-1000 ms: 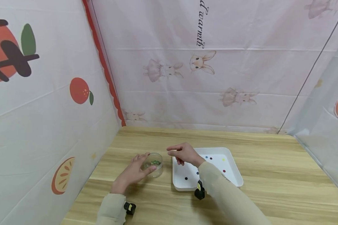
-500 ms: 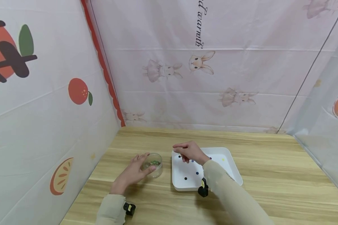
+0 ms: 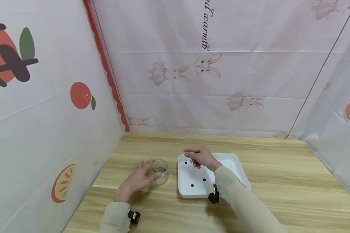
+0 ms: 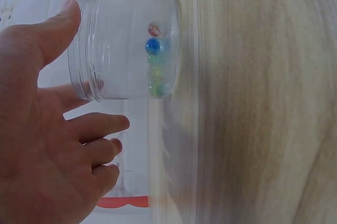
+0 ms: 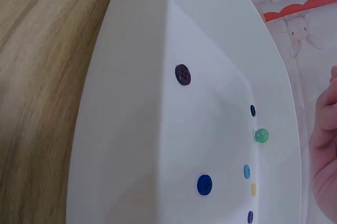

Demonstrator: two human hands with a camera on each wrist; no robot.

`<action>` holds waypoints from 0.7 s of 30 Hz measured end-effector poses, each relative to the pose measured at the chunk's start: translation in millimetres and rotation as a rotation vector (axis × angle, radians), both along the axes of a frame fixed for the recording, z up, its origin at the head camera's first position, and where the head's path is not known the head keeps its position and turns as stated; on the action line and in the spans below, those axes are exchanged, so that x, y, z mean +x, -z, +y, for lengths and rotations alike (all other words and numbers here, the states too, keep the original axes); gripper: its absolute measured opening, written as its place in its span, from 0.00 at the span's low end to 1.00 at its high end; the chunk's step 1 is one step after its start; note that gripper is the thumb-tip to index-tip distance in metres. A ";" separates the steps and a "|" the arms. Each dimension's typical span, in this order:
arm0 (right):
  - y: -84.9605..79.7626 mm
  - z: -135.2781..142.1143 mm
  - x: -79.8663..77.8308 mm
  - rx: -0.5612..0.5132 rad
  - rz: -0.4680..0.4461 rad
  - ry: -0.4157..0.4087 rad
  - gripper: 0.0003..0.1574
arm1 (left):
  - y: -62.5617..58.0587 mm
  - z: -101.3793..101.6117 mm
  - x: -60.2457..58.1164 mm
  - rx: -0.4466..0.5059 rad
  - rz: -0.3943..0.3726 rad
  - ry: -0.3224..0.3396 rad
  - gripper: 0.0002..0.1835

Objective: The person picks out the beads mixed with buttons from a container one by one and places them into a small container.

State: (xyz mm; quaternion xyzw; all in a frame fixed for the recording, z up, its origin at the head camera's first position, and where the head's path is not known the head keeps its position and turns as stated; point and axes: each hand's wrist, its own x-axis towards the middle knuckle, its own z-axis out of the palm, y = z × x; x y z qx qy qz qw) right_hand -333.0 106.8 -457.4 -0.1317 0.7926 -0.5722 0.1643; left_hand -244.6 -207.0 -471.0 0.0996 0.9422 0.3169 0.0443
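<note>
My left hand [image 3: 138, 178] holds a clear plastic jar [image 3: 163, 179] at its rim, thumb and index finger around the threaded neck. Glass marbles [image 4: 154, 46], blue, green and reddish, lie at the bottom of the jar, which stands upright on the table. My right hand [image 3: 203, 158] hovers over the far part of a white tray [image 3: 185, 176], index finger extended and the others bent, with no object showing in it. Below its fingers a green marble [image 5: 261, 136] sits near the tray's wall. Buttons are scattered about, including a dark brown one [image 5: 182, 75] and a blue one [image 5: 205, 185].
The jar stands left of the tray on a wood-grain table [image 3: 280, 174]. More small buttons, such as a yellow one [image 3: 230, 165], lie in the tray. Printed cloth curtains [image 3: 175, 106] close off the back and both sides.
My right hand has moved right, from near the jar to over the tray. The green marble now shows beneath its fingers. My left hand and the jar have stayed put.
</note>
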 end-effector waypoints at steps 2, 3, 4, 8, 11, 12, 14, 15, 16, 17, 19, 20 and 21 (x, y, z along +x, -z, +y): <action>0.3 1.5 0.7 0.000 -0.002 0.005 0.25 | 0.2 0.2 0.1 0.000 0.001 0.001 0.48; 0.4 2.2 1.0 -0.001 -0.004 0.007 0.25 | 0.3 0.3 0.0 0.001 0.001 0.001 0.48; 0.7 2.9 1.1 -0.004 -0.005 0.010 0.25 | 0.2 0.3 0.0 0.003 0.002 0.000 0.48; 3.3 5.4 1.3 -0.018 -0.011 0.018 0.26 | 0.3 0.3 -0.2 0.006 0.000 -0.002 0.48; 6.5 6.7 1.2 -0.021 -0.019 0.023 0.25 | 0.1 0.4 -0.2 0.005 -0.001 -0.002 0.48; 7.7 7.0 1.2 -0.020 -0.021 0.027 0.25 | 0.0 0.4 -0.2 0.005 0.000 -0.001 0.48; 9.4 7.7 1.3 -0.020 -0.022 0.033 0.25 | 0.1 0.4 -0.2 0.004 0.001 0.000 0.48; 10.2 8.0 1.2 -0.019 -0.022 0.036 0.24 | 0.3 0.3 -0.4 0.003 0.003 0.000 0.48; 10.9 8.4 1.2 -0.018 -0.022 0.039 0.24 | 0.5 0.2 -0.5 0.002 0.003 0.000 0.48; 11.2 8.8 1.4 -0.018 -0.022 0.041 0.24 | 0.8 0.1 -0.7 0.001 0.004 0.001 0.48; 12.3 9.7 1.2 -0.019 -0.024 0.044 0.25 | 1.5 -0.1 -1.1 -0.002 0.004 0.000 0.48; 13.1 10.1 1.0 -0.018 -0.025 0.046 0.25 | 1.7 -0.1 -1.2 -0.002 0.005 0.000 0.48; 13.6 10.6 1.0 -0.016 -0.026 0.048 0.25 | 1.8 -0.1 -1.3 -0.002 0.006 0.000 0.48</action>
